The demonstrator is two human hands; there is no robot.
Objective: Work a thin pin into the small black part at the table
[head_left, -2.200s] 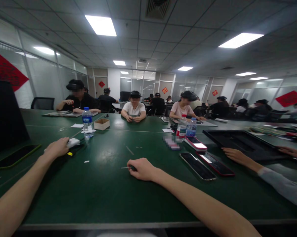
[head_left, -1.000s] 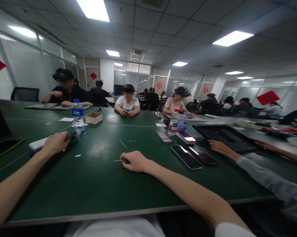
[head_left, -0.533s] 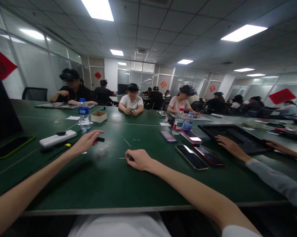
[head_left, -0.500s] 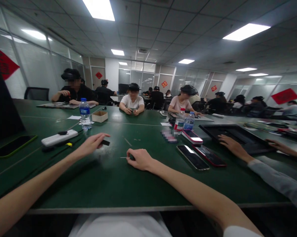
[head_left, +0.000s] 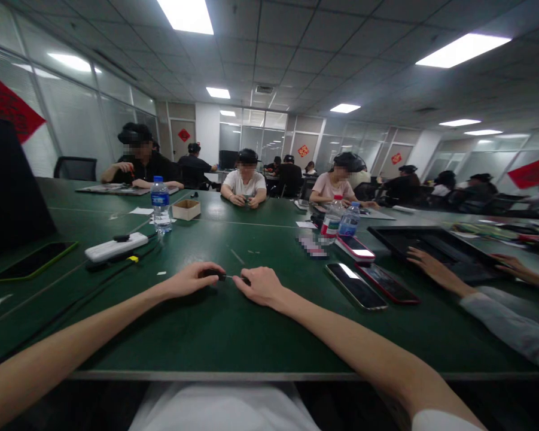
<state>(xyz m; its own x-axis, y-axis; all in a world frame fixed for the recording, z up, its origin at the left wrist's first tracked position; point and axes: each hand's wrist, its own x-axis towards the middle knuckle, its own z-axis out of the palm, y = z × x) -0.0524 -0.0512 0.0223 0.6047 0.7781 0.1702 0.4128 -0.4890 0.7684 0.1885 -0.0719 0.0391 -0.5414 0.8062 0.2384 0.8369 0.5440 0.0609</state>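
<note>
My left hand (head_left: pixel 192 279) is closed around a small black piece (head_left: pixel 213 274), low over the green table (head_left: pixel 197 341). Its kind is hard to make out, as my fingers cover part of it. My right hand (head_left: pixel 260 286) rests on the tabletop, fingers curled round a dark handle. From that hand a thin metal shaft (head_left: pixel 229 276) points left, like that of a small screwdriver, and its tip meets or nearly meets the black piece. A small white scrap (head_left: pixel 161 273) lies beyond my left wrist.
Left stand a power strip (head_left: pixel 116 247), a green-edged phone (head_left: pixel 31 261), a water bottle (head_left: pixel 160 206) and an open box (head_left: pixel 186 209). Several phones, one silver-edged (head_left: pixel 355 286), and two bottles are on the right. A co-worker's hand (head_left: pixel 435 270) touches a black frame (head_left: pixel 471 269).
My left hand has moved right and nearer, bringing the black piece to the tip of the screwdriver. My right hand has stayed nearly in place. The view has shifted slightly.
</note>
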